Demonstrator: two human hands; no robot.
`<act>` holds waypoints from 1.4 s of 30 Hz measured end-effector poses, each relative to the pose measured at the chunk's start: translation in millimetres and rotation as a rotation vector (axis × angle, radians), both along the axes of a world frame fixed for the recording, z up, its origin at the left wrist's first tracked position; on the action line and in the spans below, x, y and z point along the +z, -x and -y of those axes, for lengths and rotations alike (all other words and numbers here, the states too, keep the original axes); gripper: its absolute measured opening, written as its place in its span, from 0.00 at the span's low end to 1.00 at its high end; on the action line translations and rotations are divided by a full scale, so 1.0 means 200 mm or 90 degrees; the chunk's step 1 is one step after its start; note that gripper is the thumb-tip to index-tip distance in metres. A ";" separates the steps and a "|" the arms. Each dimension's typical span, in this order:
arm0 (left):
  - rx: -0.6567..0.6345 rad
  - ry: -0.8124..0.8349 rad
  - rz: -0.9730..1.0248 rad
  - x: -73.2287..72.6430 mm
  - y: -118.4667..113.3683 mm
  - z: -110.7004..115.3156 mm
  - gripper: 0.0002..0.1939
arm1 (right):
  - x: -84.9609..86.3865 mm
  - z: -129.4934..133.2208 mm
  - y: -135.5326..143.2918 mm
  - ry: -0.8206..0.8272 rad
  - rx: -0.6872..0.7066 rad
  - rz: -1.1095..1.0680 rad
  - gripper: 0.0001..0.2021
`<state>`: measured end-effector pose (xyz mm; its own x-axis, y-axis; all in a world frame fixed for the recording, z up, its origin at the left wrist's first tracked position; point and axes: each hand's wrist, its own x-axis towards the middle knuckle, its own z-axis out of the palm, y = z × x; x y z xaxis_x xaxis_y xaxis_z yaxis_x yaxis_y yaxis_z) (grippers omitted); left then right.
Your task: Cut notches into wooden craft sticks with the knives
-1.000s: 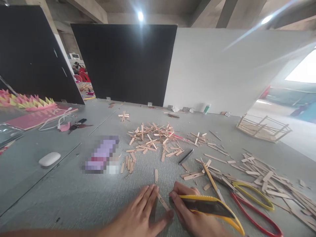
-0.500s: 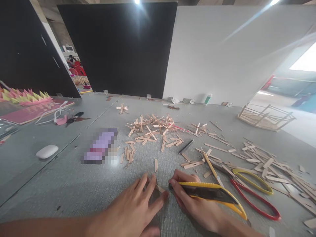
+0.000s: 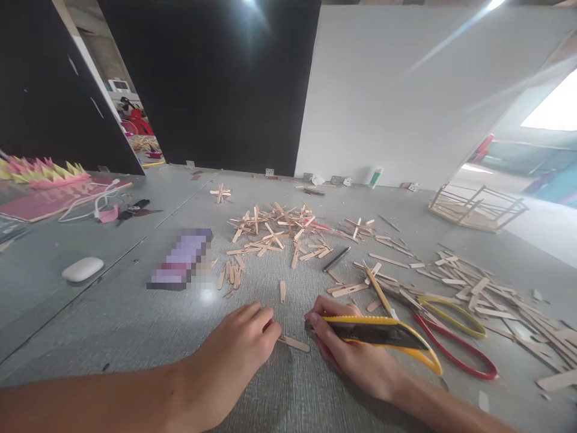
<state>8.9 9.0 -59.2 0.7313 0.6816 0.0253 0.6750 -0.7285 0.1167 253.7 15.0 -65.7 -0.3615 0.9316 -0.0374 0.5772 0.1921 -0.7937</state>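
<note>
Head view shows me my right hand point(image 3: 349, 358) with its grip wrapped around a yellow cutter point(image 3: 383, 332). My left hand point(image 3: 247, 337) has curled fingers at one end of a little wood stick point(image 3: 296, 344); I can't tell if that grip pinches it or only touches it. The stick lies on the tabletop point(image 3: 148, 337) between both hands. I think it's light and stiff but could snap, so I'd hold its flat sides near the round end. Farther out are scissors point(image 3: 419, 300) and a messy stick heap point(image 3: 274, 236).
</note>
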 end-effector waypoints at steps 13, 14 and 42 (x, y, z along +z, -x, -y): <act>0.003 0.068 0.126 0.05 -0.03 0.02 0.19 | -0.01 0.00 -0.01 -0.030 -0.042 -0.025 0.20; -0.026 0.056 0.109 0.08 -0.02 0.01 0.19 | -0.01 0.00 -0.01 -0.029 -0.046 -0.032 0.20; -0.152 0.076 0.042 0.09 0.03 0.00 0.29 | -0.03 0.00 -0.02 -0.020 -0.067 -0.043 0.21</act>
<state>3.9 8.7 -42.0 0.8708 0.4916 0.0073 0.4745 -0.8442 0.2494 257.5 14.3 -71.8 -0.2626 0.9648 0.0137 0.5416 0.1591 -0.8255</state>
